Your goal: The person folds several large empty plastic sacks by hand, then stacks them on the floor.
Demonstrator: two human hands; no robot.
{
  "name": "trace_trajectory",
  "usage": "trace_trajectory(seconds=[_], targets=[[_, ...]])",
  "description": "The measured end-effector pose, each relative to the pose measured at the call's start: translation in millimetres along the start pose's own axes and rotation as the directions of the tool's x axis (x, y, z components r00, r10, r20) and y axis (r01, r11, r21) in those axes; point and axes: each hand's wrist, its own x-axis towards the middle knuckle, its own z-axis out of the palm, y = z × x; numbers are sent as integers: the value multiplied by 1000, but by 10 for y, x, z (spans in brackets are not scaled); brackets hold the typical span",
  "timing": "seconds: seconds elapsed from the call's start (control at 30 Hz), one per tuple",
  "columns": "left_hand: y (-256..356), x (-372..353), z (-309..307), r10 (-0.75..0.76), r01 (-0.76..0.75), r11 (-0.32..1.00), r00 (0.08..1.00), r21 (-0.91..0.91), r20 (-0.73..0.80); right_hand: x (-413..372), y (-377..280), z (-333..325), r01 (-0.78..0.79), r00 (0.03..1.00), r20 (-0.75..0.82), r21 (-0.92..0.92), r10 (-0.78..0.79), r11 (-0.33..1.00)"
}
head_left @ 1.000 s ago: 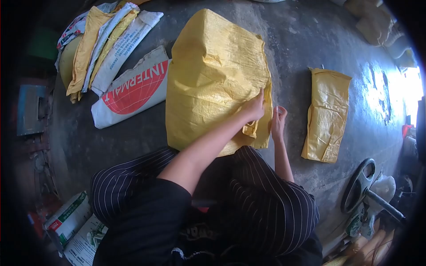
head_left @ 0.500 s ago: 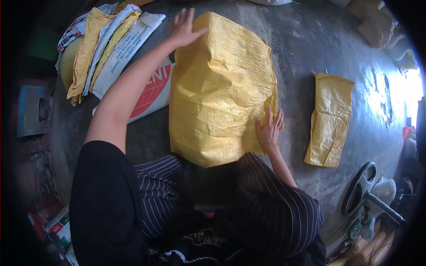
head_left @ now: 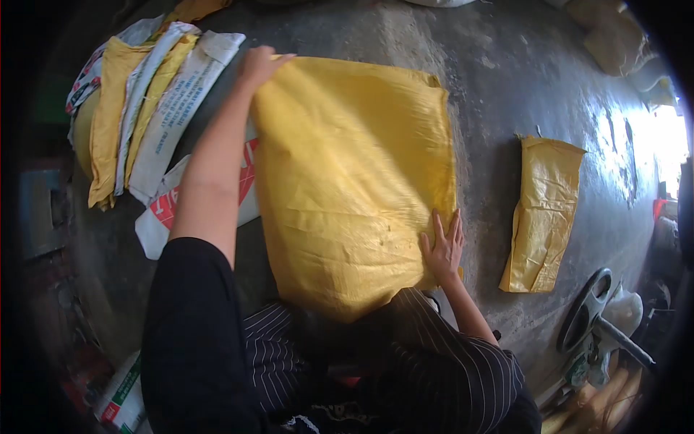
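A large yellow woven sack (head_left: 347, 188) lies spread in front of me, its near end by my crossed legs. My left hand (head_left: 259, 66) is closed on its far left corner, the fingers partly blurred. Flat against the sack's right edge rests my right hand (head_left: 444, 249), fingers spread, holding nothing. Under my left forearm, partly covered by the yellow sack, is a white sack with red print (head_left: 155, 224).
A pile of folded sacks (head_left: 155, 119) lies at the far left. To the right is a folded yellow sack (head_left: 543, 217) on the dark floor (head_left: 484, 159). A black wheel-like object with a shaft (head_left: 589, 311) stands at lower right.
My left hand has moved left and closed on the sack's corner. The sack's far part has flattened and widened leftward. My right hand stays on the right edge.
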Motion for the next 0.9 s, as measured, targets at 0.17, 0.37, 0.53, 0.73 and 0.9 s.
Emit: trace_trajectory(seconds=[0.17,0.37,0.53,0.73,0.9], targets=[[-300,-136,231,-89,89,985,996,147,-7,47,-41,-23,-8,998,55,-26,9,1000],[726,-1350,-354,419,-399,907,842,133,-340,446,-268,-246,17,1000,19,-125,-15,992],[808,-2355,-237,331,-341,938,935,64,129,1318,-338,-24,432,901,4,-110,-434,895],[206,-2073,393,326,-350,936,896,25,302,2015,-10,53,-74,969,230,-96,94,993],[341,-1720,210,360,-375,927,901,19,241,2238,-104,131,75,997,18,-206,-73,976]])
